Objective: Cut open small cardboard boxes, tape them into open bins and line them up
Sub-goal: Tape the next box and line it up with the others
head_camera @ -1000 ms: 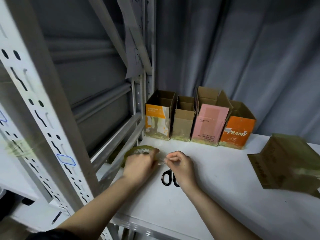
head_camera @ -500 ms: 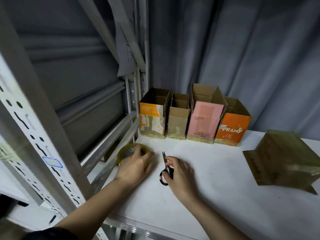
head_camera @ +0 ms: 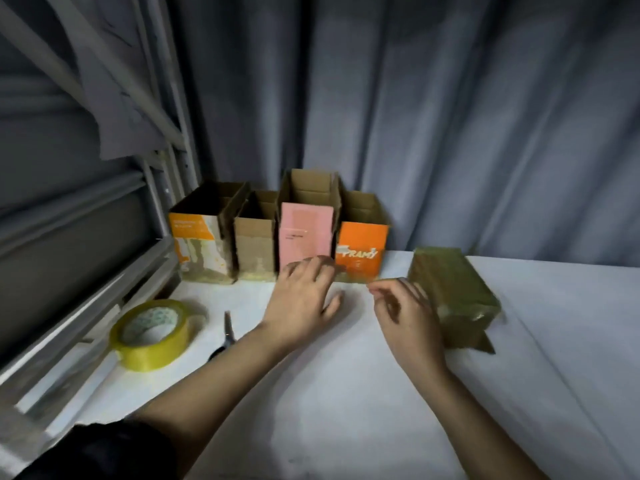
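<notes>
Nearest, on the white surface point(head_camera: 346, 427): two bare forearms reaching away from the camera, dark sleeve at the left elbow

Left edge, beside the shelving rail: roll of yellowish packing tape point(head_camera: 152, 336) lying flat, core upward; just right of it, scissors point(head_camera: 225, 336), blades pointing away, handles partly hidden behind the left forearm; neither touched

Mid-field, left hand point(head_camera: 301, 306): grip spread and relaxed, palm down, holding nothing; fingertips in front of the foot of the pink bin, contact not discernible

Mid-field, right hand point(head_camera: 408, 320): fingers loosely curled, thumb and forefinger brought near each other; whether a strip of clear tape is pinched between them, not possible to tell; motion blur present

Just beyond and to the right of the right hand: tape-wrapped cardboard box point(head_camera: 453, 292), unopened as far as visible, lying on its side; long axis running from near right to far left, near end with a loose flap, far end pointing toward the row; left face almost against the right-hand knuckles, hence right hand nearer, left hand well apart

Farthest, against the grey curtain point(head_camera: 450, 116): row of four finished open bins point(head_camera: 277, 233), touching side by side, namely orange-and-white, plain brown, pink, orange; free space at the right end of the row, near the far end of the wrapped box, judged the likely slot for a fifth bin
</notes>
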